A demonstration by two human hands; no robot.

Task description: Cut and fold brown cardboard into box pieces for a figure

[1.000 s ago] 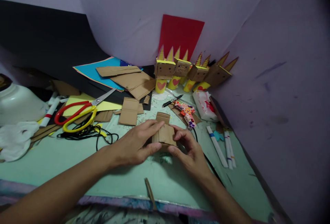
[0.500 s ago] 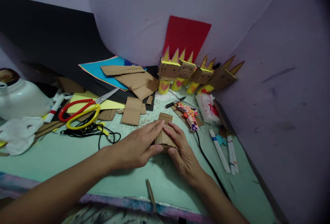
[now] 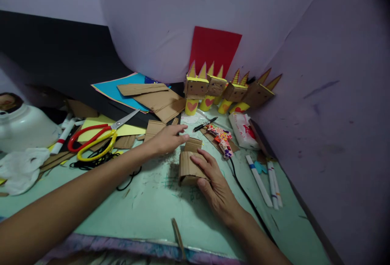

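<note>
A small folded cardboard box [image 3: 190, 164] rests on the table with its near side partly open and a flap [image 3: 193, 144] sticking out at its far end. My right hand [image 3: 211, 177] grips its right side, fingers over the top and thumb at the near edge. Beyond the box and to its left, my left hand [image 3: 169, 138] is in the air with fingers stretched out and nothing in them. Under that wrist lies a flat cardboard piece [image 3: 152, 129], partly hidden. A flower-patterned glue gun [image 3: 224, 138] with a black cord lies right of the box.
Scissors [image 3: 111, 129] and tangled black cord [image 3: 97, 159] lie left. Several cardboard figures with yellow horns [image 3: 198, 86] stand at the back near a red sheet [image 3: 215, 49]. A black pen [image 3: 204, 124], a white packet [image 3: 243, 131] and markers [image 3: 258, 181] are right; cardboard sheets [image 3: 164, 104] lie behind.
My left hand has let go of the cardboard box and moved away from me, past the box's left side. My right hand stays on the box. The view has shifted slightly.
</note>
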